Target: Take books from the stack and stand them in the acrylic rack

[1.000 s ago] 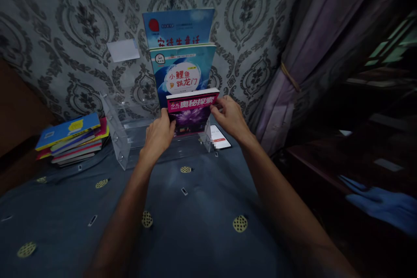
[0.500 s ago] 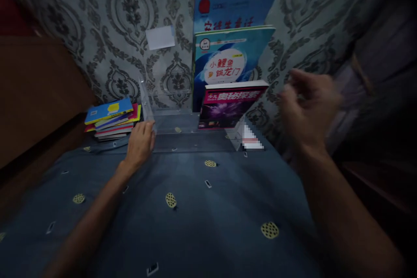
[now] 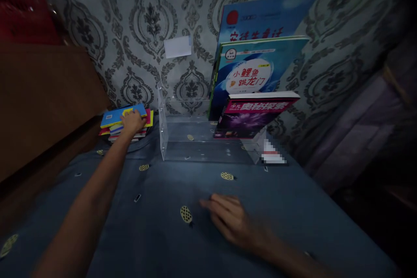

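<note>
My left hand reaches to the small stack of books at the far left. Its spread fingers lie on the cover of the top blue-and-yellow book, which still rests on the stack; the fingertips are partly hidden. Above the front of the bed-like patterned cloth, my right hand is slightly blurred, its fingers stretched out and holding nothing. A clear acrylic book stand sits between the hands and the wall. In its right half lean a purple-and-pink book, a teal book and a taller blue book.
A blue cloth with pineapple prints covers the surface. Behind stands a patterned wall bearing a white card. A brown wooden cabinet with a red object on it borders the left. Pale fabric hangs at right.
My left hand has gone from the stand's left side panel to the stack's top book. My right hand has dropped from the right of the books to low over the cloth. The view has shifted left.
</note>
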A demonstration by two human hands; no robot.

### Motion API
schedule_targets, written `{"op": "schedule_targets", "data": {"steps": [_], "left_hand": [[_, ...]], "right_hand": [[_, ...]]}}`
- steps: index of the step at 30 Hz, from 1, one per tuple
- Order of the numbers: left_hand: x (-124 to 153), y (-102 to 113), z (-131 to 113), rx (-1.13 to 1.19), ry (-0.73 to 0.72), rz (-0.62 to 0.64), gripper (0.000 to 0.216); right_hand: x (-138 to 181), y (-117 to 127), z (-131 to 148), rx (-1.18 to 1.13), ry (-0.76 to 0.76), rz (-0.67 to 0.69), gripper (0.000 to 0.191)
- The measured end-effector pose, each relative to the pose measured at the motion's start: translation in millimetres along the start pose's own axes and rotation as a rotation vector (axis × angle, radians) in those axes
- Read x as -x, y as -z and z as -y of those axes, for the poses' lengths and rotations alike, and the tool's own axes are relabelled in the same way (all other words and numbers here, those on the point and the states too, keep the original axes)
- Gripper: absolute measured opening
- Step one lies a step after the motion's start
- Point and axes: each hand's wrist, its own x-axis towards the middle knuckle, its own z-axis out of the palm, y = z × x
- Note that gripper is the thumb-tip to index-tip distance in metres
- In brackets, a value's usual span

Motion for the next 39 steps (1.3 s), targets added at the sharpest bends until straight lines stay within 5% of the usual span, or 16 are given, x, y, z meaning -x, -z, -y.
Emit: {"op": "schedule_targets", "data": {"steps": [9, 21, 31, 39], "left_hand": [[2.4, 3.4, -1.9, -0.008, 0.000, 0.013, 0.045], [78.4, 13.5, 69.2, -0.033, -0.372, -0.037, 0.051], [167.2, -5.4, 94.8, -0.001, -0.504, -0.033, 0.056], [269.3, 9.8, 95.4, 0.118, -0.698, 0.241, 0.057]], "right_hand": [[13.7, -16.8, -0.4, -0.159, -0.209, 0.132, 0.033], [9.4, -16.4, -3.1, -0.221, -0.216, 0.146, 0.033], [3.7, -16.1, -3.7, -0.285, -0.200, 0.131, 0.031], [4.7, -16.4, -4.5, -0.304, -0.204, 0.151, 0.031]]}}
